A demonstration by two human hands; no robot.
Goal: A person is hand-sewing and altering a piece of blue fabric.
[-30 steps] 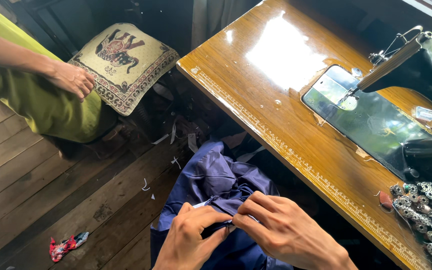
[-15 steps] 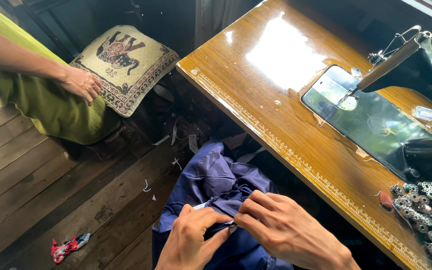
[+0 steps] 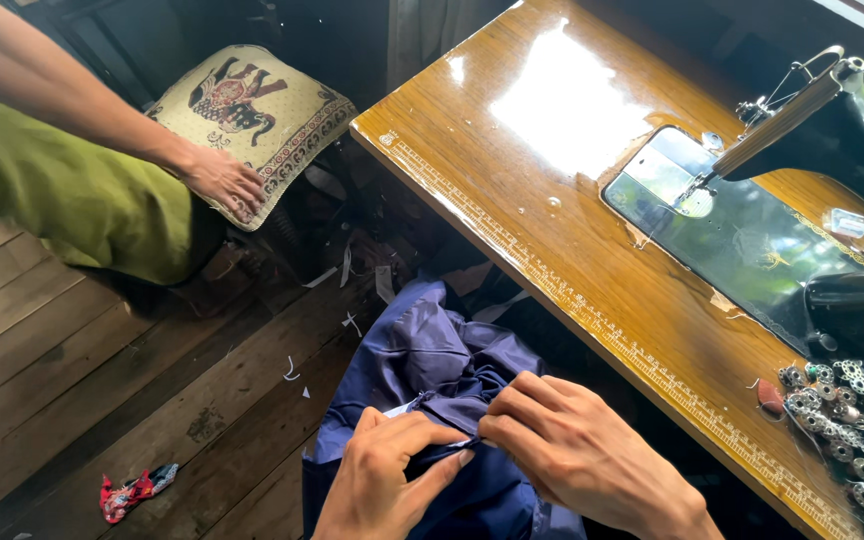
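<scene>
A dark blue garment (image 3: 422,365) lies bunched on my lap, below the edge of the sewing table. My left hand (image 3: 384,482) pinches a fold of it from the left. My right hand (image 3: 577,455) grips the same fold from the right, fingertips meeting the left hand's. A small pale strip shows at the fabric between the thumbs. What the fingertips pinch exactly is hidden.
A glossy wooden sewing table (image 3: 552,200) with a black sewing machine (image 3: 832,130) fills the right. Several metal bobbins (image 3: 842,420) lie at its near corner. Another person's hand (image 3: 222,180) rests on a patterned cushion (image 3: 257,110). A red cloth scrap (image 3: 132,492) lies on the plank floor.
The other person's hand has slid right along the cushion. My hands stay pinched on the blue fabric, shifted only slightly.
</scene>
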